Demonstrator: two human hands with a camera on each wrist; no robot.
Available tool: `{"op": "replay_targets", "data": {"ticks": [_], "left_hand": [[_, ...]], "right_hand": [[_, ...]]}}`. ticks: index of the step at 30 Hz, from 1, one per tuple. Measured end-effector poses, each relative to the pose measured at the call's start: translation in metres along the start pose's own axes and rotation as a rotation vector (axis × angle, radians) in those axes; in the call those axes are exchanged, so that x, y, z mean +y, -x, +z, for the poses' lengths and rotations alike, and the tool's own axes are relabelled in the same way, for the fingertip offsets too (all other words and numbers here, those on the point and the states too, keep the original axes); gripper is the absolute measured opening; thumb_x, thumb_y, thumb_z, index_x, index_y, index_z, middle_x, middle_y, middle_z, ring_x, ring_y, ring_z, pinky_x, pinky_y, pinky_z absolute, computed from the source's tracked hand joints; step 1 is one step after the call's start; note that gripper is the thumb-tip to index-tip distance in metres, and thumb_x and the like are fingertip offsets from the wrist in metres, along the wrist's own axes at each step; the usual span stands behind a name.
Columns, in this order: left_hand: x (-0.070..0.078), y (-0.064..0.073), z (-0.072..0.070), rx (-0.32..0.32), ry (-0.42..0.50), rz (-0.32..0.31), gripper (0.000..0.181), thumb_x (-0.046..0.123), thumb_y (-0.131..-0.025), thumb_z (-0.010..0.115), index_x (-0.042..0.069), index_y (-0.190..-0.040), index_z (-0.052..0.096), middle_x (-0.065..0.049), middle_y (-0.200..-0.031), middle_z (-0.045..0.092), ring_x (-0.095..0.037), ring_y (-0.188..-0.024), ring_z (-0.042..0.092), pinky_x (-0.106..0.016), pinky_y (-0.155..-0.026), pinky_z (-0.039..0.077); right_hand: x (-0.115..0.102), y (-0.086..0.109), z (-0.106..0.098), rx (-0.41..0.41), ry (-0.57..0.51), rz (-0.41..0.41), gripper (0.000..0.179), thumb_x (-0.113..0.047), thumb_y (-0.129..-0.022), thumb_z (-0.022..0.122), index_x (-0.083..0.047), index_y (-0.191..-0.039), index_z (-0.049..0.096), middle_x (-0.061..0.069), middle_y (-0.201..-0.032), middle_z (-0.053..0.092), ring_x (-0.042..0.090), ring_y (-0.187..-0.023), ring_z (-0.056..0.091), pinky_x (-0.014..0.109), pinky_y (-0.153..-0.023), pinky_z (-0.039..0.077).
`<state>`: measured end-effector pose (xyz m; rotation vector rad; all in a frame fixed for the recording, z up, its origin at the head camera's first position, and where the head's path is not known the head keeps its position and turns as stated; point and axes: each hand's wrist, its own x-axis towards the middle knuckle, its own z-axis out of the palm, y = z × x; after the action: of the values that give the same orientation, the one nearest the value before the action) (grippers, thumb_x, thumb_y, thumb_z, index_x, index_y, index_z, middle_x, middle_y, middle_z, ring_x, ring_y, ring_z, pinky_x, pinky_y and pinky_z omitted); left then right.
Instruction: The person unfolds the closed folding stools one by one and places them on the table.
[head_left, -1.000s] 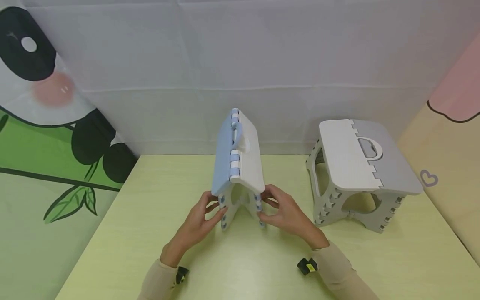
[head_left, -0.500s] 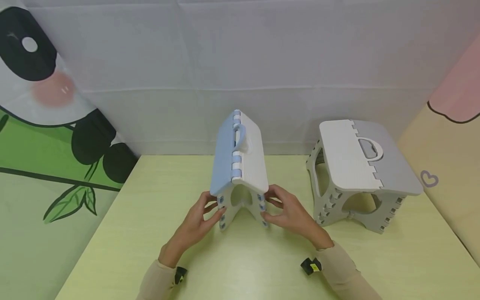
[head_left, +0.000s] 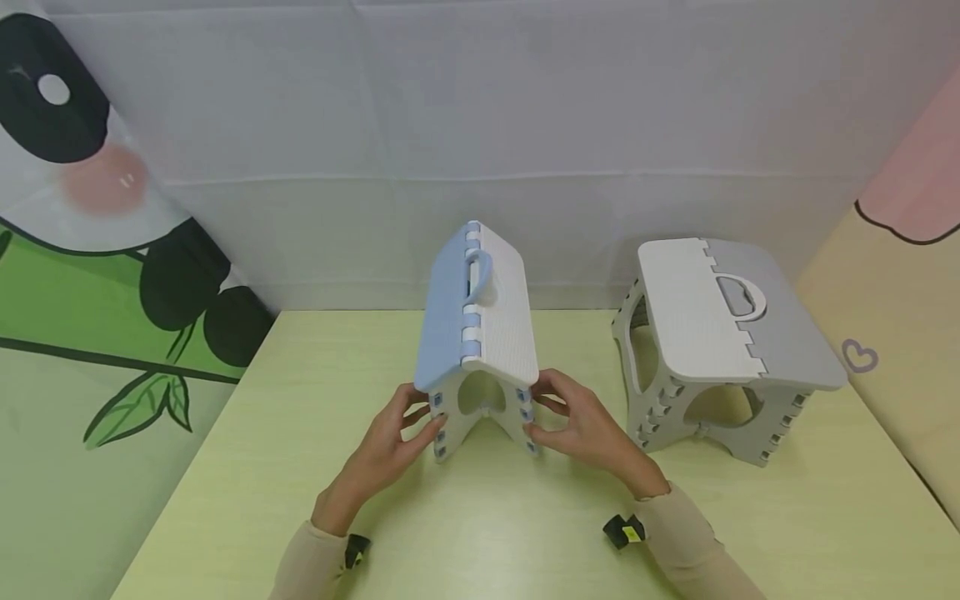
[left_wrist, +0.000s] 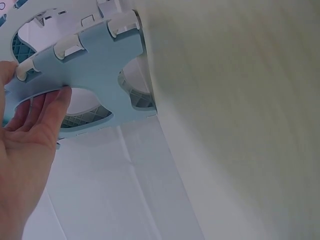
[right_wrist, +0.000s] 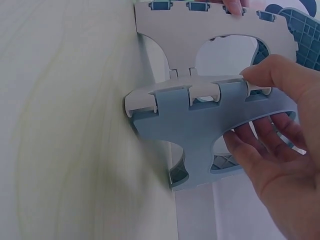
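Note:
A blue-and-white folding stool (head_left: 507, 312) stands partly unfolded on the table, its two top halves sloping like a roof from a raised middle hinge with a blue handle. My left hand (head_left: 390, 437) grips its left leg panel, thumb on the near hinged edge. In the left wrist view, the fingers (left_wrist: 59, 107) reach through the opening of the blue leg panel (left_wrist: 95, 65). My right hand (head_left: 577, 425) grips the right leg panel the same way. In the right wrist view, its thumb (right_wrist: 270, 70) lies on the hinge edge and the fingers pass into the cut-out.
A grey-and-white folding stool (head_left: 697, 325) stands fully unfolded at the right on the pale yellow table (head_left: 480, 542). A white cloth wall (head_left: 360, 242) rises right behind the table, with printed panels on both sides.
The stool's two leg panels have spread farther apart, and its top halves slope less steeply. My left hand has shifted slightly left and my right hand slightly right.

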<state>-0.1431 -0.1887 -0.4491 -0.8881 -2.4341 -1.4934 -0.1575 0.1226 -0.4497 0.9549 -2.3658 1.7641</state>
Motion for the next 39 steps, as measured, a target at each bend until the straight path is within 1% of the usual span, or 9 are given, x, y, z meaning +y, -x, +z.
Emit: {"op": "replay_targets", "data": {"ticks": [6, 12, 19, 24, 30, 39], "left_hand": [[-0.001, 0.0, -0.002, 0.0, 0.001, 0.014, 0.04, -0.004, -0.097, 0.067, 0.0, -0.132, 0.047, -0.013, -0.127, 0.058, -0.032, -0.122, 0.059, -0.042, -0.102, 0.053], [-0.002, -0.001, -0.003, -0.011, 0.005, -0.005, 0.037, -0.002, -0.099, 0.066, 0.001, -0.13, 0.046, -0.015, -0.125, 0.058, -0.033, -0.122, 0.059, -0.042, -0.103, 0.052], [0.0, 0.0, -0.006, -0.02, 0.01, -0.019, 0.038, -0.001, -0.098, 0.067, 0.001, -0.129, 0.046, -0.012, -0.125, 0.058, -0.03, -0.123, 0.058, -0.04, -0.103, 0.052], [0.001, 0.001, -0.008, -0.028, 0.014, -0.027, 0.037, -0.001, -0.098, 0.067, 0.001, -0.129, 0.046, -0.016, -0.125, 0.058, -0.034, -0.123, 0.058, -0.041, -0.103, 0.052], [0.001, 0.001, -0.01, -0.036, 0.022, -0.042, 0.037, 0.0, -0.099, 0.067, 0.002, -0.13, 0.046, -0.018, -0.126, 0.057, -0.037, -0.124, 0.057, -0.042, -0.104, 0.051], [0.001, 0.002, -0.011, -0.044, 0.012, -0.044, 0.039, 0.001, -0.1, 0.066, 0.002, -0.132, 0.045, -0.016, -0.128, 0.057, -0.036, -0.125, 0.056, -0.041, -0.104, 0.051]], "right_hand": [[-0.001, -0.001, -0.001, -0.003, -0.014, -0.002, 0.054, 0.009, -0.083, 0.078, -0.005, -0.13, 0.056, 0.01, -0.124, 0.062, 0.027, -0.119, 0.063, 0.042, -0.104, 0.051], [0.0, 0.001, -0.003, -0.017, -0.026, 0.011, 0.053, 0.007, -0.085, 0.078, -0.006, -0.131, 0.055, 0.01, -0.123, 0.063, 0.027, -0.121, 0.064, 0.045, -0.104, 0.05], [-0.001, 0.001, -0.004, -0.022, -0.016, 0.006, 0.053, 0.005, -0.085, 0.078, -0.007, -0.131, 0.055, 0.009, -0.122, 0.063, 0.027, -0.119, 0.064, 0.045, -0.104, 0.05], [-0.001, 0.0, -0.005, -0.029, -0.01, 0.004, 0.052, 0.003, -0.086, 0.079, -0.009, -0.131, 0.056, 0.008, -0.122, 0.064, 0.026, -0.119, 0.064, 0.044, -0.104, 0.05], [-0.003, 0.0, -0.006, -0.035, 0.008, 0.008, 0.053, 0.003, -0.085, 0.08, -0.01, -0.131, 0.056, 0.007, -0.122, 0.064, 0.025, -0.119, 0.064, 0.041, -0.105, 0.05], [-0.001, 0.003, -0.008, -0.042, 0.014, 0.014, 0.053, 0.0, -0.087, 0.08, -0.009, -0.132, 0.056, 0.008, -0.122, 0.064, 0.027, -0.12, 0.063, 0.045, -0.105, 0.05]]}}
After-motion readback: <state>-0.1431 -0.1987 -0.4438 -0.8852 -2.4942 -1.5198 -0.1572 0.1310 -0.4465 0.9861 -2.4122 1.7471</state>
